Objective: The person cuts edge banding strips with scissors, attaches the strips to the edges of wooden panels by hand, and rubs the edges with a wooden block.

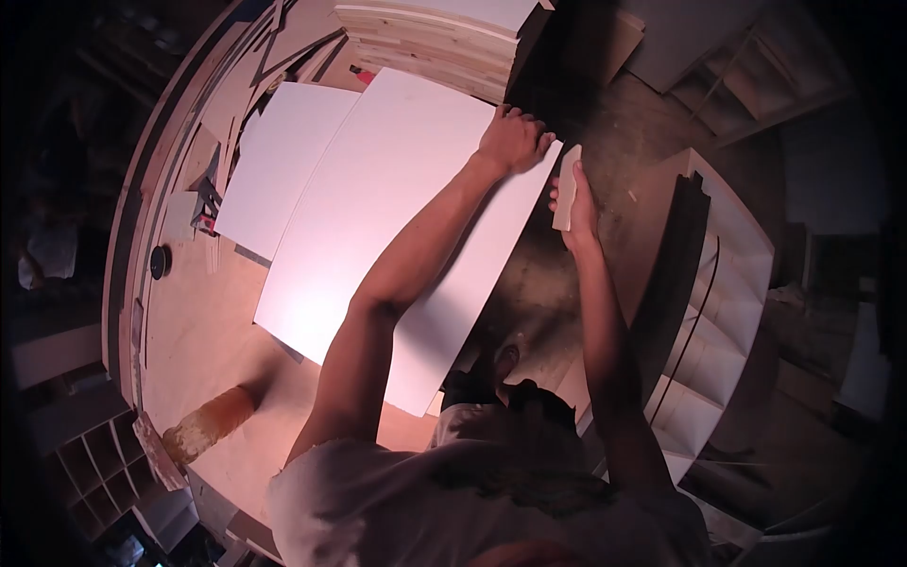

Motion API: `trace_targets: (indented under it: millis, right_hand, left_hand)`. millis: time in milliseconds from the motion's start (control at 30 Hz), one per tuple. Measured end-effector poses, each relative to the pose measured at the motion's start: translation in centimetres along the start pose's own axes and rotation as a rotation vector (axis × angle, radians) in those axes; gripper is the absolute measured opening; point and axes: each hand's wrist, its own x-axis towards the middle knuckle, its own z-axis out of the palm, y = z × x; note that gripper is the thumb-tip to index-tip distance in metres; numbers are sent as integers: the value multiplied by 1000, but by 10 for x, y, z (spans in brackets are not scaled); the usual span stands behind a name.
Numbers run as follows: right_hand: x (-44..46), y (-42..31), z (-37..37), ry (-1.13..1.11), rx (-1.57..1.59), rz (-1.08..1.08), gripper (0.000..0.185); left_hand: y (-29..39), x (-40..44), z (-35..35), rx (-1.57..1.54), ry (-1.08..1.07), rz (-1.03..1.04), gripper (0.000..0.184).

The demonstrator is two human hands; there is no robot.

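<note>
A large white panel [378,208] lies on the wooden workbench, partly over a second white panel [283,151]. My left hand [515,140] is at the far right corner of the large panel, its fingers curled at the edge; whether it grips the panel is hard to make out. Just off the panel's right edge, my right hand [578,203] holds a pale flat block [568,189] upright, with the fingers wrapped round it.
Stacked boards [435,42] stand behind the panels. A rough yellowish roll [213,420] and a black round object [162,262] are on the workbench [189,331]. White shelving [723,312] stands to the right, with a dark strip along it.
</note>
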Motion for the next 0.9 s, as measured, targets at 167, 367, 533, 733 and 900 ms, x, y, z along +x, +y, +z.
trace_targets:
  millis: [167, 367, 533, 733, 900]
  right_hand:
    - [-5, 8, 4, -65, -26, -53, 37]
    - [-59, 23, 2, -111, -74, -23, 32]
    - [-127, 46, 4, -161, -131, -3, 31]
    - [-200, 72, 3, -193, -254, 144, 31]
    - [-263, 133, -13, -210, -372, 8, 35]
  left_hand:
    - [2, 6, -1, -15, -93, -34, 44]
    - [4, 6, -4, -16, -79, -58, 50]
    - [4, 6, 2, -11, -44, -83, 54]
    - [5, 10, -13, -186, 20, -115, 41]
    - [3, 10, -15, -199, 54, -85, 39]
